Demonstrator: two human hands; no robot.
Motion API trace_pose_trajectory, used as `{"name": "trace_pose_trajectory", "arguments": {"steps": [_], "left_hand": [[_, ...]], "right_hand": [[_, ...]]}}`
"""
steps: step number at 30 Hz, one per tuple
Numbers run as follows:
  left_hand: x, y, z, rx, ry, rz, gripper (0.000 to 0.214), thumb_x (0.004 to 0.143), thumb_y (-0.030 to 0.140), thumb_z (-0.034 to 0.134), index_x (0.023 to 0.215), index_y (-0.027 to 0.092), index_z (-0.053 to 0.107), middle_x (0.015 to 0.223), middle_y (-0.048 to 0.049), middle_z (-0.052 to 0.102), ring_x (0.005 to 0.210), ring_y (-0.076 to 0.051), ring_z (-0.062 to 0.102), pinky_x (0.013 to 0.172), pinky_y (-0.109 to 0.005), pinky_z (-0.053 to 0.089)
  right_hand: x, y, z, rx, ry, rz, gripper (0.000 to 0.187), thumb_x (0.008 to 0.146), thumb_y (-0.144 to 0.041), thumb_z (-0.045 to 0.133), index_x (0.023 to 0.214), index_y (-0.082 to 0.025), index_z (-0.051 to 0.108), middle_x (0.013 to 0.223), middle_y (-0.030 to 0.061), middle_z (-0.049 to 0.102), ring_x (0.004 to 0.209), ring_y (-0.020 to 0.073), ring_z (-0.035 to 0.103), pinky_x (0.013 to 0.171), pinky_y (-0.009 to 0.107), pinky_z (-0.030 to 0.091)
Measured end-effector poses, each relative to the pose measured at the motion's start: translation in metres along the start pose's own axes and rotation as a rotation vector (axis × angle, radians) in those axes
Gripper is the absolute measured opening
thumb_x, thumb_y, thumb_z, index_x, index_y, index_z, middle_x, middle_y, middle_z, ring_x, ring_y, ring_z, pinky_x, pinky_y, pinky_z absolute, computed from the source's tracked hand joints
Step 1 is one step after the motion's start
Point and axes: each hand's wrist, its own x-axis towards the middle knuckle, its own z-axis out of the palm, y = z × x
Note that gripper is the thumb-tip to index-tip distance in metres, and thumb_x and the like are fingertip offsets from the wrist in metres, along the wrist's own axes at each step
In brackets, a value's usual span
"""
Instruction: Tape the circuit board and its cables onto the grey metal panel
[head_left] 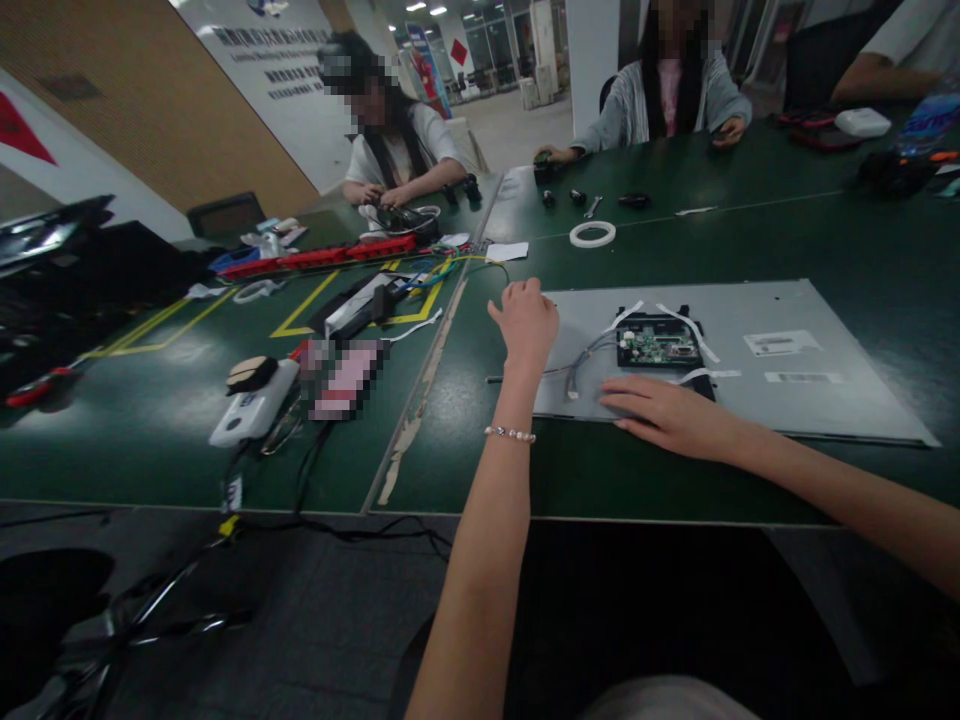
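Observation:
A flat grey metal panel (757, 390) lies on the green table before me. My left hand (529, 320) is at its far left corner, fingers curled down out of sight and thumb apart; what they hold, if anything, is hidden. My right hand (667, 415) rests on the panel's near edge with fingers stretched out, just below a green circuit board (660, 342) in a black frame. Grey wires (589, 355) run from the board toward my left wrist. White tape strips (690, 330) cross the board's frame. A thin dark rod (495, 380) pokes out left of my wrist.
A tape roll (592, 235) and a small wrench (593, 207) lie beyond the panel. To the left are a white power strip (255, 400), a pink blurred phone-like object (349, 380), cables and a red rail (322, 256). Co-workers sit across the table (450, 450).

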Motion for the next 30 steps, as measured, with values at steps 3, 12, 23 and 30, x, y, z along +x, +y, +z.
{"name": "trace_pose_trajectory", "arguments": {"steps": [3,12,23,30], "left_hand": [[0.0,-0.001,0.002,0.002,-0.005,-0.001,0.034,0.091,0.016,0.034,0.117,0.023,0.054,0.124,-0.0113,0.059,0.123,-0.024,0.047,0.109,-0.054,0.028],[-0.001,0.0,0.003,-0.012,-0.007,0.011,0.031,0.092,0.018,0.035,0.115,0.023,0.056,0.123,-0.0107,0.061,0.12,-0.024,0.05,0.107,-0.053,0.031],[-0.003,-0.001,0.014,-0.031,-0.091,0.052,0.03,0.092,0.022,0.037,0.116,0.02,0.055,0.116,-0.012,0.064,0.112,-0.026,0.056,0.099,-0.05,0.038],[-0.005,0.003,0.019,-0.038,-0.184,0.084,0.03,0.093,0.023,0.038,0.119,0.021,0.053,0.116,-0.0123,0.064,0.111,-0.026,0.058,0.096,-0.048,0.041]], "right_hand": [[-0.002,0.011,-0.002,-0.001,0.018,0.045,0.038,0.096,-0.033,0.043,0.127,-0.017,0.058,0.135,0.0095,0.049,0.121,0.0222,0.05,0.105,0.043,0.042],[-0.018,0.069,-0.022,-0.11,0.048,0.328,0.046,0.097,-0.042,0.038,0.129,-0.016,0.056,0.134,0.0098,0.049,0.124,0.024,0.047,0.108,0.046,0.037],[-0.046,0.141,-0.056,-0.266,0.057,0.66,0.048,0.095,-0.04,0.038,0.126,-0.007,0.054,0.128,0.0186,0.051,0.119,0.0266,0.046,0.106,0.037,0.033],[-0.071,0.187,-0.069,-0.408,0.055,0.826,0.051,0.095,-0.041,0.038,0.126,-0.005,0.055,0.126,0.0222,0.052,0.113,0.0275,0.047,0.097,0.034,0.033]]}}
